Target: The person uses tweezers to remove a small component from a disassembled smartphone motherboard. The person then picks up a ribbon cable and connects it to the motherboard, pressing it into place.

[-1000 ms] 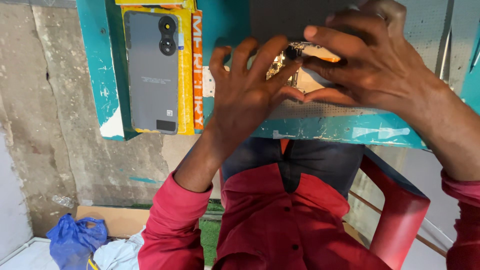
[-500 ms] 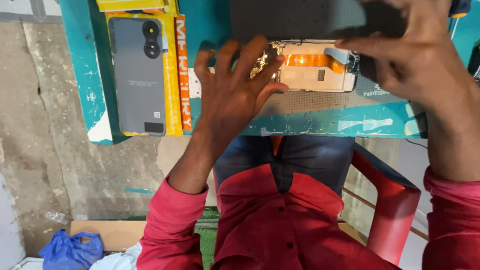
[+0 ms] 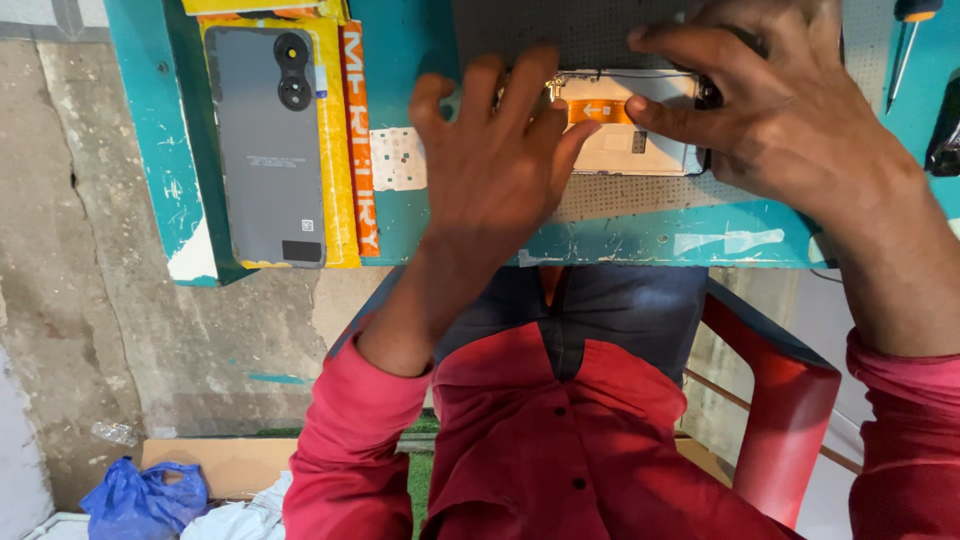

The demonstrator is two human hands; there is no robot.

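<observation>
Centrally, the opened phone (image 3: 625, 125) lies on the teal worktop (image 3: 640, 240) between both hands. The left hand (image 3: 495, 165) rests beside it, grip spread; the right hand (image 3: 780, 110) covers its right end, thumb and forefinger touching its edges. Well apart at left, a grey back cover (image 3: 265, 145) lies on a yellow box (image 3: 335, 140).

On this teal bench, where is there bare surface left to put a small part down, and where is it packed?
The main free patch is the teal table strip between the yellow box under the grey back cover and the left hand. A thin strip runs along the front edge. Crowded: the opened phone on the dark mat, under both hands; right hand; screwdriver beyond.
</observation>
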